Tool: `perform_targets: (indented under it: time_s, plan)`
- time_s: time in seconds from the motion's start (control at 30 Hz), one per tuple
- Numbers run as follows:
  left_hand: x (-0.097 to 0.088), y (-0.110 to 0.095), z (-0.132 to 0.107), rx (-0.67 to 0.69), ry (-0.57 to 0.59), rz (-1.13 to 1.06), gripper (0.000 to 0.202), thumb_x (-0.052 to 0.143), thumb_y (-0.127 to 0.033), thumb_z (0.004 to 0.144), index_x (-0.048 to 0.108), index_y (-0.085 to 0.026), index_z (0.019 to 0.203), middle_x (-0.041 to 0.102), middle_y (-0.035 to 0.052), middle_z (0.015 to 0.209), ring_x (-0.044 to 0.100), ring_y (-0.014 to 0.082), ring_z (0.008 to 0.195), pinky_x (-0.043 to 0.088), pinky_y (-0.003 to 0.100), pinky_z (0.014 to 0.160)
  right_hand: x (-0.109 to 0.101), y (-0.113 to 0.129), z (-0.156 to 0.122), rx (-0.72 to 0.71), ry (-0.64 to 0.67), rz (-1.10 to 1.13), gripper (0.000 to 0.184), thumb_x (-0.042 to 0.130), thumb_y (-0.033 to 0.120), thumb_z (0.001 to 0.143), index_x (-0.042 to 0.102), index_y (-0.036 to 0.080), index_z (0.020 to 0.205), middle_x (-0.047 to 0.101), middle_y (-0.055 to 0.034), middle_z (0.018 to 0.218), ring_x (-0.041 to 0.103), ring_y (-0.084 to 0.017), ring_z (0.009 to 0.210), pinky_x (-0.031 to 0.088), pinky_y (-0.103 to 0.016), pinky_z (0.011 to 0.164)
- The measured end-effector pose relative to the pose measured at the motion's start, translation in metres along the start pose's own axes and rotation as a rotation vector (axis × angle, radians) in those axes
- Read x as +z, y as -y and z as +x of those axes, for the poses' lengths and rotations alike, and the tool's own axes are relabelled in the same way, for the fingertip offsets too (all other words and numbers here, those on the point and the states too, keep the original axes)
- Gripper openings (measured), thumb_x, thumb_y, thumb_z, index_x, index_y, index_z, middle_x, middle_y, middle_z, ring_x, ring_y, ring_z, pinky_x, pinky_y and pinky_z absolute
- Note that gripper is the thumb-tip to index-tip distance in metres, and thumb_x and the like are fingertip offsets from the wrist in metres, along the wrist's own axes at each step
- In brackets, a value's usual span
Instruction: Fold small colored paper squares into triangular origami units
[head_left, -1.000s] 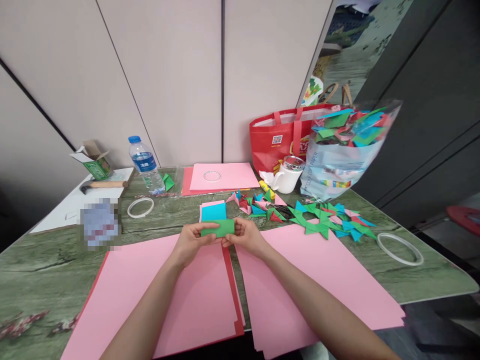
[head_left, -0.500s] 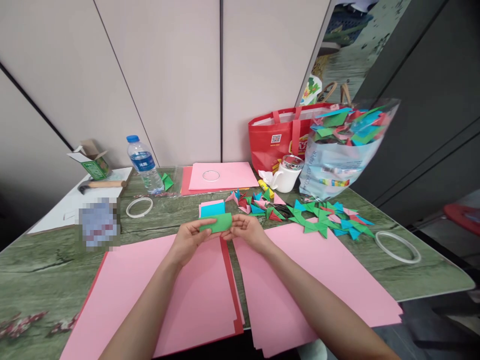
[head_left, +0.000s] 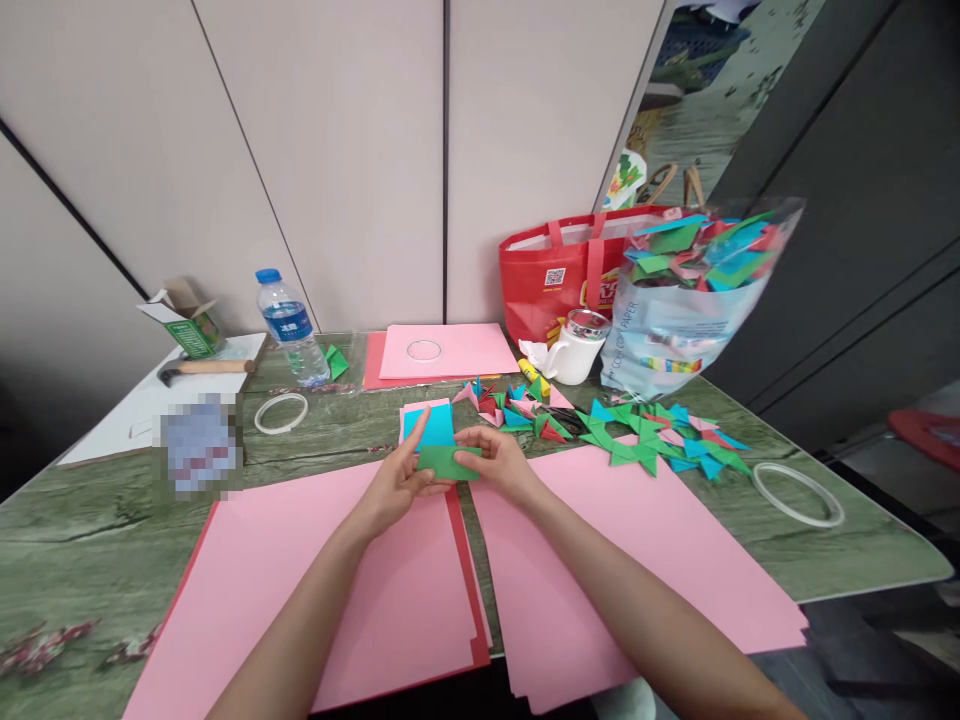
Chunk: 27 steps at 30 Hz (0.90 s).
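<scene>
pale panelled wall (head_left: 337,150) | dark panel (head_left: 847,250), right | green wood-grain table (head_left: 67,550)

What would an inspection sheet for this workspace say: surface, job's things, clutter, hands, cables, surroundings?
Surface: table with a green wood-grain pattern.
Job's things: green paper in both hands; blue paper just beyond; pink sheets nearer the person; folded pieces to the right.
Clutter: water bottle, hammer, white mug.
Hands: left hand holds the green paper, index finger raised; right hand pinches its right end.
Cables: none identifiable; dark strands among folded pieces are unclear.
Surroundings: pale panels behind; red bag beside a clear bag of folded paper.
</scene>
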<state>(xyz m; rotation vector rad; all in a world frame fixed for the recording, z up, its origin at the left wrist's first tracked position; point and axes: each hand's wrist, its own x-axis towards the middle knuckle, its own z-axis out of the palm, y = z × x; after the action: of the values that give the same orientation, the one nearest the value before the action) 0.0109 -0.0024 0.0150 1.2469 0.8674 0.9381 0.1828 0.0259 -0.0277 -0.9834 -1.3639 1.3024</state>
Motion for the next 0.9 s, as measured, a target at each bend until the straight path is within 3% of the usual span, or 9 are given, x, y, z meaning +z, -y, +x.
perform_targets:
  time_s: [0.17, 0.3, 0.37, 0.47, 0.67, 0.8, 0.9]
  plan:
    - [-0.006, 0.005, 0.004, -0.033, -0.053, 0.010, 0.084, 0.064, -0.029, 0.068, 0.017, -0.020, 0.138, 0.068, 0.0015, 0.074, 0.066, 0.0195, 0.071, 0.051, 0.038, 0.074, -0.001, -0.001, 0.000, -0.013, 0.030, -0.025, 0.025, 0.066, 0.037, 0.065, 0.062, 0.017, 0.079, 0.063, -0.0001, 0.074, 0.056, -0.013, 0.065, 0.043, -0.024, 0.059]
    - [-0.009, 0.010, 0.007, -0.016, -0.116, 0.092, 0.077, 0.064, -0.029, 0.067, 0.029, -0.013, 0.134, 0.062, -0.0058, 0.054, 0.063, 0.0169, 0.063, 0.051, 0.040, 0.074, 0.002, 0.004, -0.003, -0.002, 0.020, -0.017, 0.026, 0.064, 0.042, 0.066, 0.062, 0.017, 0.073, 0.061, 0.0014, 0.069, 0.055, -0.012, 0.064, 0.043, -0.023, 0.058]
    - [-0.008, 0.013, 0.007, 0.004, -0.111, 0.156, 0.070, 0.062, -0.027, 0.068, 0.036, -0.013, 0.131, 0.060, -0.0067, 0.052, 0.061, 0.0152, 0.059, 0.052, 0.039, 0.072, 0.004, 0.006, -0.004, 0.070, 0.034, 0.025, 0.032, 0.057, 0.048, 0.071, 0.062, 0.016, 0.070, 0.061, 0.0007, 0.064, 0.055, -0.012, 0.060, 0.042, -0.022, 0.054]
    - [-0.005, 0.016, 0.007, 0.044, -0.126, 0.258, 0.062, 0.057, -0.024, 0.069, 0.040, -0.015, 0.128, 0.061, -0.0055, 0.053, 0.060, 0.0145, 0.056, 0.053, 0.034, 0.065, 0.005, 0.008, -0.007, 0.196, 0.117, 0.159, 0.040, 0.052, 0.053, 0.074, 0.062, 0.014, 0.070, 0.063, -0.0020, 0.065, 0.058, -0.013, 0.058, 0.045, -0.023, 0.054]
    - [-0.006, 0.017, 0.007, 0.110, -0.273, 0.310, 0.059, 0.059, -0.028, 0.070, 0.043, -0.016, 0.125, 0.065, 0.0003, 0.066, 0.052, 0.0104, 0.039, 0.046, 0.023, 0.041, 0.005, 0.012, -0.011, 0.306, 0.251, 0.320, 0.031, 0.066, 0.044, 0.065, 0.056, 0.016, 0.075, 0.066, -0.0030, 0.073, 0.064, -0.017, 0.069, 0.052, -0.036, 0.068]
    - [-0.007, 0.013, 0.008, 0.158, -0.335, 0.268, 0.060, 0.060, -0.034, 0.070, 0.042, -0.016, 0.124, 0.064, 0.0036, 0.077, 0.054, 0.0105, 0.043, 0.045, 0.023, 0.040, 0.005, 0.009, -0.008, 0.170, 0.123, 0.290, 0.029, 0.069, 0.040, 0.062, 0.056, 0.017, 0.074, 0.065, -0.0027, 0.076, 0.062, -0.015, 0.068, 0.050, -0.034, 0.072]
    - [-0.004, 0.011, 0.008, 0.117, -0.278, 0.257, 0.054, 0.057, -0.040, 0.072, 0.046, -0.012, 0.117, 0.063, 0.0059, 0.079, 0.057, 0.0122, 0.046, 0.045, 0.023, 0.039, 0.006, 0.005, -0.006, 0.059, -0.012, 0.189, 0.029, 0.070, 0.038, 0.061, 0.056, 0.017, 0.075, 0.063, -0.0037, 0.084, 0.060, -0.015, 0.074, 0.049, -0.032, 0.073]
